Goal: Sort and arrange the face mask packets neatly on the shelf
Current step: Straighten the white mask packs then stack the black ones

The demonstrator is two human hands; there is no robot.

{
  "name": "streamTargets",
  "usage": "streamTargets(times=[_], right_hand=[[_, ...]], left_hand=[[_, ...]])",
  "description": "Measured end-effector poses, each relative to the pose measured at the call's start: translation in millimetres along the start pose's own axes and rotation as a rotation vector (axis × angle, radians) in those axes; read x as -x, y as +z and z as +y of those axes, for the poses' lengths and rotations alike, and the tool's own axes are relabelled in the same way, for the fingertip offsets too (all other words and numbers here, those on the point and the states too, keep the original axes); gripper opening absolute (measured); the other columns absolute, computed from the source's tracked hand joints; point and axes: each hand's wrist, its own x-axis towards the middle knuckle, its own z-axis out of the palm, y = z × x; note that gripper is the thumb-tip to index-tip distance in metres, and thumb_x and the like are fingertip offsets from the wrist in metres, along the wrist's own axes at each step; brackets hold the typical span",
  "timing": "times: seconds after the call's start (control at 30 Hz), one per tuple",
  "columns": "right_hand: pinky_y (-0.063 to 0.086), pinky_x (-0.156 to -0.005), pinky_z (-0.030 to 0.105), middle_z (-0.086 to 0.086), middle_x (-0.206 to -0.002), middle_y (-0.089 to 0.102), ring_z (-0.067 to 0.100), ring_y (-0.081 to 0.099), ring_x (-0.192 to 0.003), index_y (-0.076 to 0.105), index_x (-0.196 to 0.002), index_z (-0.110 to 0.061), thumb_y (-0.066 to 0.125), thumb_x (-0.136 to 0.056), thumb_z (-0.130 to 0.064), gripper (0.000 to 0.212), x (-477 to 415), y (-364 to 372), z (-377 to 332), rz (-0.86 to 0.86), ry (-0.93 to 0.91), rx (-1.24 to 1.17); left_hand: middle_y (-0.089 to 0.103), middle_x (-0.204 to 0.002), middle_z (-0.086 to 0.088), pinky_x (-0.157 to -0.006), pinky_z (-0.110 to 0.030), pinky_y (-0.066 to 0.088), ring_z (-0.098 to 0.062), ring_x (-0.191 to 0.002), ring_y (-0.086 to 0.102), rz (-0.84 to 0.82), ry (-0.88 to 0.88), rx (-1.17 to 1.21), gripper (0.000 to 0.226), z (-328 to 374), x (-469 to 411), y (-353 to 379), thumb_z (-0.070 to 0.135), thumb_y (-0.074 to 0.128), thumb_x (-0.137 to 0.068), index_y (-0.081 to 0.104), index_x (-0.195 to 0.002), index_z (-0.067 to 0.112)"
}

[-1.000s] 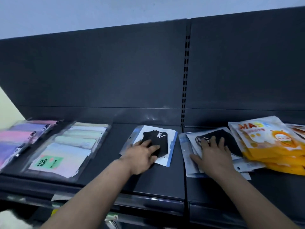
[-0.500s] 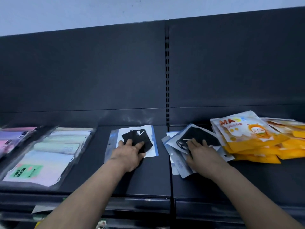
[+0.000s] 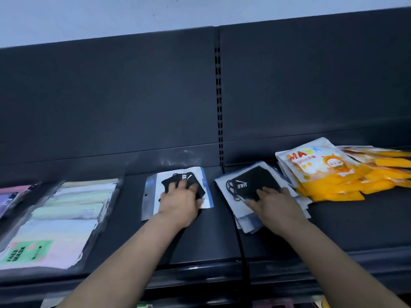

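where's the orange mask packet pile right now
In the head view the orange mask packet pile lies fanned out on the right shelf section, just right of the black mask packet stack under the right hand.

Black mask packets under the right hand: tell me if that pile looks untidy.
Yes. The black mask pile under the right hand is fanned out and skewed, its edges misaligned, overlapping the yellow packets. The single packet under the left hand lies straighter.

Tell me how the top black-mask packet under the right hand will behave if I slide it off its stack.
The top black-mask packet looks thin and glossy, so it likely slides easily and flexes when lifted. It sits skewed on an uneven stack, so the packets below may shift along.
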Motion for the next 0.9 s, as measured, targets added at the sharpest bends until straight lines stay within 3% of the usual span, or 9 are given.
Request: streamTargets(times=[0.1, 0.2, 0.3, 0.4, 0.47, 0.57, 0.73, 0.8, 0.9], right_hand=[[0.045, -0.09, 0.041, 0.009, -0.12, 0.063, 0.034, 0.054, -0.108, 0.064, -0.118, -0.015, 0.054, -0.093, -0.03, 0.031, 4, 1, 11, 0.157, 0.025, -0.03], [0.051, -0.079, 0.042, 0.009, -0.103, 0.07, 0.033, 0.063, -0.093, 0.071, -0.104, -0.013, 0.064, -0.086, -0.02, 0.021, 14, 4, 20, 0.229, -0.01, 0.06], [0.046, -0.078, 0.037, 0.007, -0.11, 0.065, 0.031, 0.052, -0.108, 0.061, -0.122, -0.024, 0.046, -0.091, -0.016, 0.035, 22, -1, 31, 0.284, 0.102, -0.086], [0.046, -0.087, 0.038, 0.01, -0.135, 0.051, 0.033, 0.049, -0.116, 0.043, -0.139, -0.022, 0.045, -0.085, -0.003, 0.057, 24, -1, 42, 0.234, 0.182, -0.207], [0.051, -0.083, 0.039, 0.007, -0.124, 0.058, 0.028, 0.059, -0.107, 0.044, -0.135, -0.02, 0.047, -0.085, -0.001, 0.053, 25, 2, 48, 0.218, 0.184, -0.468], [0.053, -0.07, 0.028, -0.001, -0.101, 0.067, 0.019, 0.064, -0.093, 0.049, -0.126, -0.02, 0.045, -0.084, 0.005, 0.049, 23, 3, 56, 0.222, 0.186, -0.786], [0.047, -0.073, 0.036, 0.005, -0.114, 0.065, 0.029, 0.055, -0.106, 0.061, -0.12, -0.018, 0.07, -0.068, -0.003, 0.055, 14, 5, 85, 0.372, 0.103, -0.143], [0.047, -0.075, 0.039, 0.009, -0.117, 0.066, 0.033, 0.056, -0.11, 0.069, -0.108, -0.014, 0.072, -0.061, 0.0, 0.05, 13, 2, 93, 0.407, 0.064, -0.024], [0.039, -0.096, 0.04, 0.004, -0.139, 0.05, 0.025, 0.039, -0.134, 0.057, -0.126, -0.017, 0.057, -0.08, -0.007, 0.046, 11, -5, 99, 0.298, 0.051, 0.093]], left_hand=[[0.049, -0.138, 0.002, -0.1, -0.041, 0.04, -0.024, -0.126, 0.038, 0.124, 0.251, 0.147, 0.04, 30, -3, -4, 0.037, 0.037, -0.099, 0.046, -0.138, 0.03], [0.044, -0.145, 0.009, -0.103, -0.043, 0.033, -0.022, -0.131, 0.033, -0.016, 0.421, 0.115, 0.041, 61, -4, 0, 0.04, 0.031, -0.101, 0.043, -0.14, 0.033], [0.044, -0.143, 0.007, -0.1, -0.046, 0.032, -0.023, -0.131, 0.033, -0.075, 0.401, 0.097, 0.043, 77, -10, 8, 0.044, 0.031, -0.1, 0.044, -0.138, 0.029], [0.045, -0.14, 0.0, -0.099, -0.043, 0.035, -0.025, -0.128, 0.036, 0.047, 0.352, 0.025, 0.041, 94, -15, 9, 0.041, 0.036, -0.097, 0.051, -0.128, 0.019], [0.051, -0.134, -0.005, -0.099, -0.04, 0.038, -0.026, -0.123, 0.039, 0.096, 0.362, 0.051, 0.039, 110, -17, 9, 0.041, 0.04, -0.096, 0.054, -0.122, 0.016], [0.058, -0.123, -0.01, -0.095, -0.038, 0.039, -0.03, -0.119, 0.042, -0.039, 0.326, 0.163, 0.055, 132, -18, 2, 0.059, 0.044, -0.09, 0.054, -0.119, 0.014], [0.045, -0.13, -0.014, -0.096, -0.044, 0.043, -0.036, -0.123, 0.038, -0.141, 0.185, 0.04, 0.099, 166, -14, -5, 0.081, 0.06, -0.062, 0.041, -0.131, 0.012], [0.043, -0.129, -0.013, -0.095, -0.043, 0.045, -0.035, -0.12, 0.039, -0.132, 0.186, -0.018, 0.09, 178, -12, -5, 0.071, 0.064, -0.067, 0.041, -0.131, 0.012], [0.056, -0.119, -0.011, -0.083, -0.034, 0.046, -0.03, -0.109, 0.053, -0.135, 0.272, -0.108, 0.047, 188, -7, -15, 0.045, 0.062, -0.082, 0.055, -0.114, 0.011]])
